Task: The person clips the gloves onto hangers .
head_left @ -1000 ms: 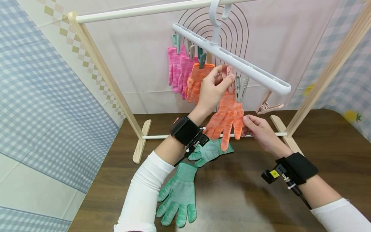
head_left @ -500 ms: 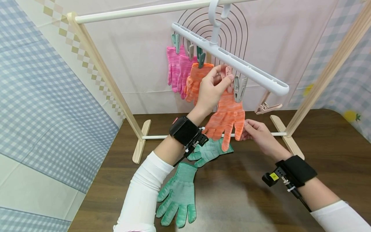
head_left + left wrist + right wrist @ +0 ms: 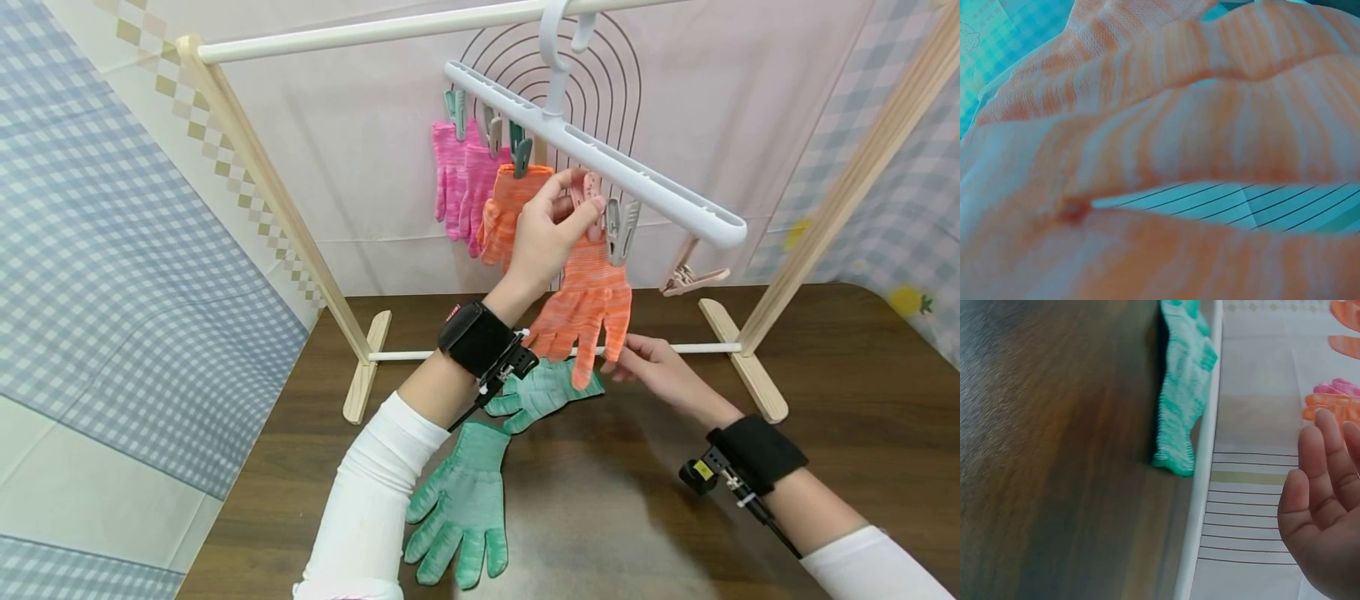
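At frame centre the left hand [image 3: 551, 229] pinches a pink clip [image 3: 590, 196] on the white hanger [image 3: 660, 193], right at the cuff of the orange glove [image 3: 588, 304]. Below, the right hand [image 3: 652, 371] lies relaxed, fingers straight, near the glove's fingertips. Two green gloves [image 3: 461, 504] lie on the table [image 3: 825, 392].

The left wrist view shows only blurred orange glove [image 3: 1166, 137] fabric, its hand hidden.
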Motion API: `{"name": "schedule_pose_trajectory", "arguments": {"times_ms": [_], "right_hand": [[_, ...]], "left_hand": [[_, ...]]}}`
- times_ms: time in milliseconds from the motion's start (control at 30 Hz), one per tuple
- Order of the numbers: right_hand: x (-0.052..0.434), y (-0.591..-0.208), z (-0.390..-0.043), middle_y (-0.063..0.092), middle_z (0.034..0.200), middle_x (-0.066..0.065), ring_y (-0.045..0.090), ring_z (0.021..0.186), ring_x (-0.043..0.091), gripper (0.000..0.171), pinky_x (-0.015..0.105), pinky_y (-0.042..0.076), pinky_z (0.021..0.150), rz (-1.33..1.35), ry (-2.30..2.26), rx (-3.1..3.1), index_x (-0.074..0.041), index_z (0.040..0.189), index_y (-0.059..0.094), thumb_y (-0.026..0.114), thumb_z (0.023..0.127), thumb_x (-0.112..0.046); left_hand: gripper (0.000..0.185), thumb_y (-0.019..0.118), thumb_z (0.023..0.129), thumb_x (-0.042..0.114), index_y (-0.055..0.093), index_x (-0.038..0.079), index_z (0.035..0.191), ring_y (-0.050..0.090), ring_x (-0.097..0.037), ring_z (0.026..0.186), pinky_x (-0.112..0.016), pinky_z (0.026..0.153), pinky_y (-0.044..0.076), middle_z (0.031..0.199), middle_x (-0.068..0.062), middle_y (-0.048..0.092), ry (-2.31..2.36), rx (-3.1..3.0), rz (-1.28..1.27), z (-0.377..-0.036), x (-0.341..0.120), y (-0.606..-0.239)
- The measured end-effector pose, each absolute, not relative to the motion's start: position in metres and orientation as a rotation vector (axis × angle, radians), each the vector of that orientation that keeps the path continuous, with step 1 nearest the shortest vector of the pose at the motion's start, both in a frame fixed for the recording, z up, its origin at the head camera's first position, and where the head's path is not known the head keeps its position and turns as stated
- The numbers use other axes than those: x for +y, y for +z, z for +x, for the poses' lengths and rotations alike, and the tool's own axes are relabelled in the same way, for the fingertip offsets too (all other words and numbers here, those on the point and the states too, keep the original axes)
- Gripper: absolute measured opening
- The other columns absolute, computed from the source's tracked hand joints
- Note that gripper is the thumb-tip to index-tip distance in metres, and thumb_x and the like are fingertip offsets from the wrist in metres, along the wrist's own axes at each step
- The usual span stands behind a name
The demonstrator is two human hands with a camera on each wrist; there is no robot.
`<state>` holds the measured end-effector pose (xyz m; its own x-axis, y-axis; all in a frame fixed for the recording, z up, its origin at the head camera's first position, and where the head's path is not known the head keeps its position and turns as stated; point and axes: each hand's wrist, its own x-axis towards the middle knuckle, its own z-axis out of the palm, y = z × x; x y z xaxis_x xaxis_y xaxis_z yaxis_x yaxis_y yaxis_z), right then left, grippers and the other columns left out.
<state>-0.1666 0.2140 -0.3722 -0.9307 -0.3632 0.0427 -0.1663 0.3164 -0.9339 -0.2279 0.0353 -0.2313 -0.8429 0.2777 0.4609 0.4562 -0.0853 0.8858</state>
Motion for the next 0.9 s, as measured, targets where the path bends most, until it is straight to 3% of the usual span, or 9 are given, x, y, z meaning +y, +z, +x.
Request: {"name": "schedule_pose_trajectory", "arguments": {"times_ms": [200,367,567,900], "right_hand": [[0.21,-0.38,-0.167,0.06,0.098,0.02,0.059,0.083,0.005,0.036,0.031,0.049,0.075,-0.51,-1.528,2.448,0.005,0.112,0.052,0.04,0.095,-0.025],[0.209,-0.388,-0.168,0.057,0.088,0.015,0.054,0.077,0.007,0.03,0.03,0.046,0.071,-0.6,-1.451,2.511,0.0,0.102,0.057,0.041,0.094,-0.025],[0.208,-0.395,-0.168,0.06,0.095,0.016,0.053,0.079,0.021,0.028,0.026,0.043,0.067,-0.652,-1.347,2.526,-0.007,0.106,0.058,0.042,0.094,-0.026],[0.205,-0.403,-0.17,0.063,0.103,0.01,0.056,0.088,0.009,0.033,0.023,0.044,0.072,-0.708,-1.139,2.587,-0.005,0.114,0.056,0.045,0.092,-0.028]], "left_hand": [[0.037,0.055,0.086,0.01,0.046,0.005,0.121,0.05,-0.007,0.062,-0.019,0.056,0.037,0.063,0.001,0.054,-2.075,-2.035,-0.82,-0.228,0.035,-0.232],[0.038,0.055,0.086,0.011,0.045,0.005,0.122,0.051,-0.007,0.063,-0.019,0.056,0.038,0.065,0.0,0.054,-2.068,-2.037,-0.828,-0.228,0.035,-0.233],[0.038,0.056,0.086,0.011,0.045,0.004,0.122,0.05,-0.008,0.061,-0.019,0.056,0.037,0.063,0.0,0.053,-2.053,-2.034,-0.837,-0.23,0.035,-0.234],[0.039,0.056,0.086,0.011,0.045,0.004,0.122,0.051,-0.008,0.062,-0.019,0.061,0.042,0.062,0.001,0.053,-2.075,-2.016,-0.834,-0.228,0.035,-0.235]]}}
